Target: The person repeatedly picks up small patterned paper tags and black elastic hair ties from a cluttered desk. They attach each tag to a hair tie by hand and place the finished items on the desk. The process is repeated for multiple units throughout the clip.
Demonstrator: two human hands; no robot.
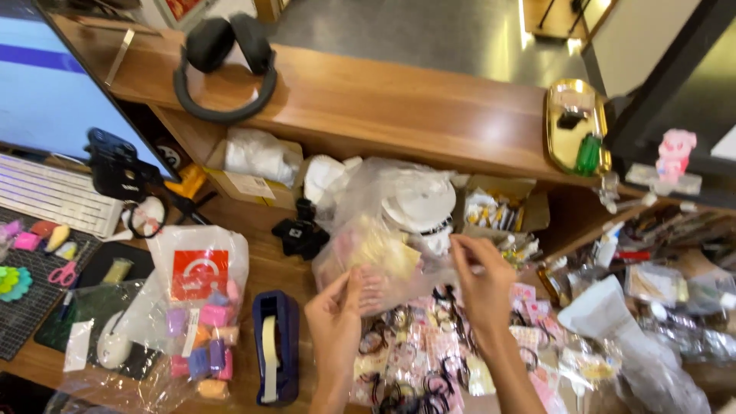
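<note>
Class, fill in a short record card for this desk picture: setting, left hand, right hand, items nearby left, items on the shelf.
Setting: cluttered wooden desk seen from above
Left hand: fingers on a clear plastic bag of yellowish packets
Right hand: raised at the same bag's right side, pinching it
Under the hands: pile of small packets with dark hair ties
Nearby left: blue tape dispenser; bag of pastel blocks
On the shelf: black headphones; gold tray

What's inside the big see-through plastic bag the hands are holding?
Inside the big clear plastic bag, small pale yellow and pink packets show through. The left hand and right hand grip its edges. The wrinkled plastic blurs whatever lies deeper.
</note>
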